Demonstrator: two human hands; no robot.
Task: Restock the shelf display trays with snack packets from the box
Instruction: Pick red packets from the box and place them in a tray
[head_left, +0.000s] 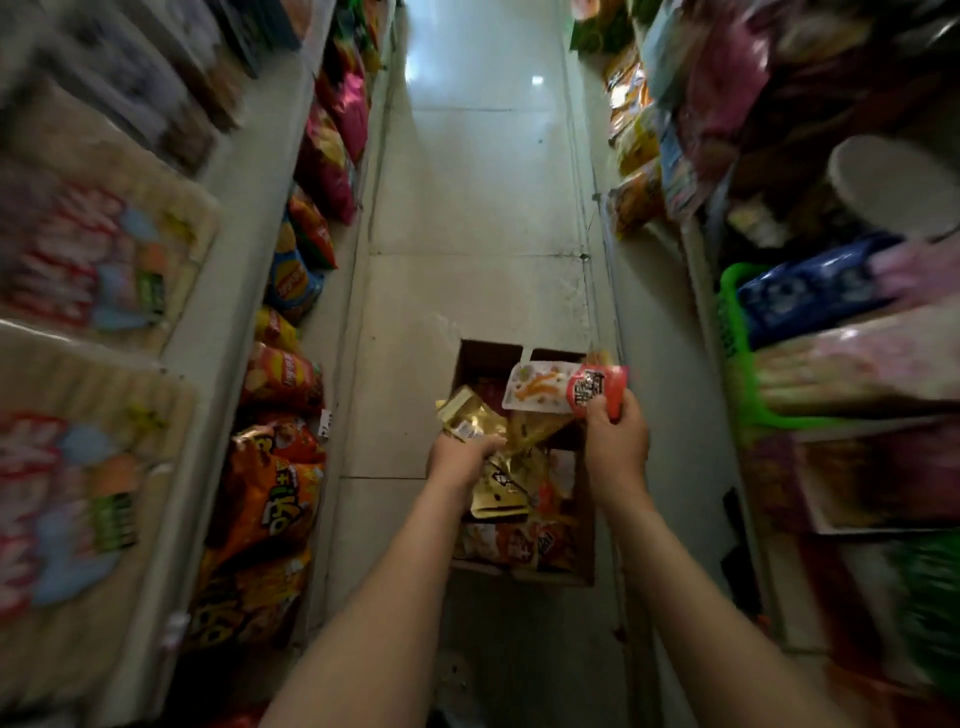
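Two bare forearms reaching down into a narrow shop aisle. Left hand (460, 457) clamped on a gold packet (470, 418), lifted just above the box (524, 577). Right hand (615, 434) clamped on a red-and-white packet (563, 387), raised a little higher, to the right of the left hand. Directly beneath both hands, open box on the floor (467, 208), plenty of packets inside. Restocking likely early or midway: two packets picked, none placed yet. Beyond the right hand, up on the shelf, a green tray (737, 374), blurred, already holding goods. Beyond the left hand, shelves (249, 218) of crisp bags.
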